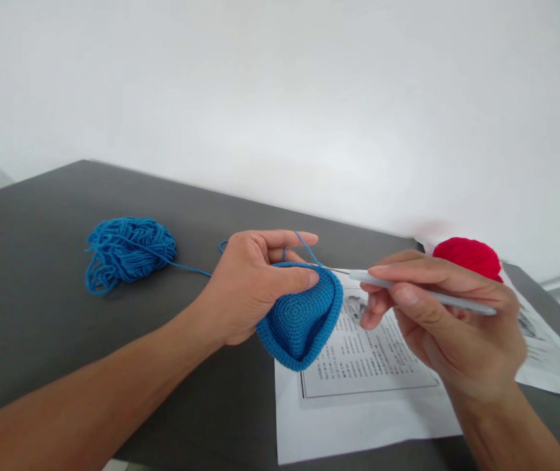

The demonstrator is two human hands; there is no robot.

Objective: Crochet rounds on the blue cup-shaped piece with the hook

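In the head view, your left hand [255,281] has its fingers clamped on a cupped, blue crocheted piece of yarn [297,320], held above the dark grey worktop [39,327]. Your right hand's [449,320] fingers close around a slim crochet hook with a pale grey handle [430,297], its tip at the piece's upper rim. A loose blue yarn skein [135,248] lies to the left, its strand running to your left hand. Your right hand and the piece partly cover a white printed paper sheet [353,422]; beyond sits a red yarn ball [469,256].
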